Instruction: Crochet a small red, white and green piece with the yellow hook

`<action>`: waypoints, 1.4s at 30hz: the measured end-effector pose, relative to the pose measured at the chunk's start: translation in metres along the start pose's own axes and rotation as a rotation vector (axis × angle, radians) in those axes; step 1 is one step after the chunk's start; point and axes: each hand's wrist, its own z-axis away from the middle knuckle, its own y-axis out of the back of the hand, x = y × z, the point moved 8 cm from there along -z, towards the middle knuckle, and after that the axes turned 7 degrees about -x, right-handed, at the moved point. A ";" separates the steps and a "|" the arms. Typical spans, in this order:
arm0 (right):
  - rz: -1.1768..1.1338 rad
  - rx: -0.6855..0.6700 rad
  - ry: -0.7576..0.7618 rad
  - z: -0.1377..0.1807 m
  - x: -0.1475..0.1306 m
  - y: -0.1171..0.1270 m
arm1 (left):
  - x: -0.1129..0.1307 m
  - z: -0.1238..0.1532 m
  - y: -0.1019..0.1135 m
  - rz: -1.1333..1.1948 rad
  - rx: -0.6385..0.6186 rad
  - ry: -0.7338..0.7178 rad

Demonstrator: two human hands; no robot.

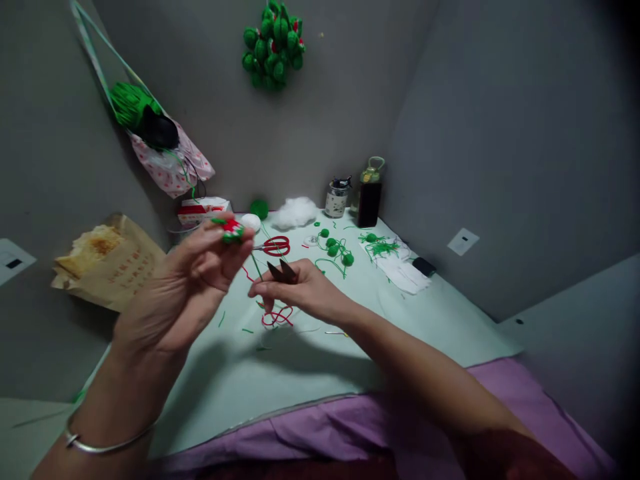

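My left hand [187,280] is raised on the left, its fingertips closed on a small crocheted piece [233,229] in green, red and white. From this piece a green yarn strand [257,264] runs down to my right hand [305,290]. The fingers of that hand pinch the strand's lower end and also hold dark thread snips [283,272], whose blades point up and to the left. Tangled red yarn [277,316] lies on the table just below. Behind the hands rest red-handled scissors [277,246] and a white ball [251,223].
On the pale table [240,380] lie green crocheted balls [332,247] with yarn tails, white stuffing [296,212], a crochet hook [336,333] and green yarn scraps. A jar [337,200] and a dark phone-like slab [369,205] stand behind. A paper food bag [127,267] is left.
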 end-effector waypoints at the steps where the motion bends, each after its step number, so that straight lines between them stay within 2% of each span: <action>1: 0.082 0.009 -0.043 0.000 0.012 0.006 | 0.010 0.001 0.003 0.028 0.045 -0.035; 3: 0.387 0.009 -0.202 0.008 0.042 0.024 | 0.031 0.004 0.009 0.055 0.116 -0.126; 5: 0.498 -0.004 -0.275 0.020 0.061 0.043 | 0.046 0.006 0.014 0.066 0.143 -0.189; 9: 0.695 0.001 -0.355 0.045 0.065 0.070 | 0.054 0.005 0.018 0.065 0.128 -0.224; 13: 0.809 -0.059 -0.330 0.051 0.041 0.062 | 0.051 0.004 0.017 0.060 0.122 -0.224; 17: 0.935 -0.038 -0.272 0.038 0.026 0.045 | 0.048 0.003 0.015 0.085 0.089 -0.207; 20: 0.995 -0.032 -0.236 0.023 0.024 0.029 | 0.047 0.004 0.014 0.089 0.080 -0.203; 24: 1.034 -0.049 -0.244 0.007 0.027 0.012 | 0.045 0.008 0.012 0.081 0.133 -0.200; 27: 1.058 -0.051 -0.272 0.007 0.034 0.013 | 0.042 0.011 0.012 0.087 0.113 -0.200; 29: 1.084 -0.038 -0.305 0.016 0.041 0.023 | 0.033 0.013 0.018 0.064 0.089 -0.173; 31: 1.117 -0.034 -0.348 0.032 0.049 0.037 | 0.013 0.014 0.029 0.028 0.066 -0.088; 35: 1.219 0.036 -0.436 0.079 0.059 0.065 | -0.048 0.023 0.054 -0.049 0.035 0.156; 37: 1.241 0.037 -0.454 0.104 0.062 0.068 | -0.075 0.030 0.065 -0.098 0.036 0.217; 39: 1.287 -0.031 -0.479 0.128 0.068 0.062 | -0.098 0.037 0.070 -0.132 0.030 0.284; 42: 1.386 -0.096 -0.536 0.154 0.076 0.053 | -0.119 0.045 0.075 -0.146 0.036 0.327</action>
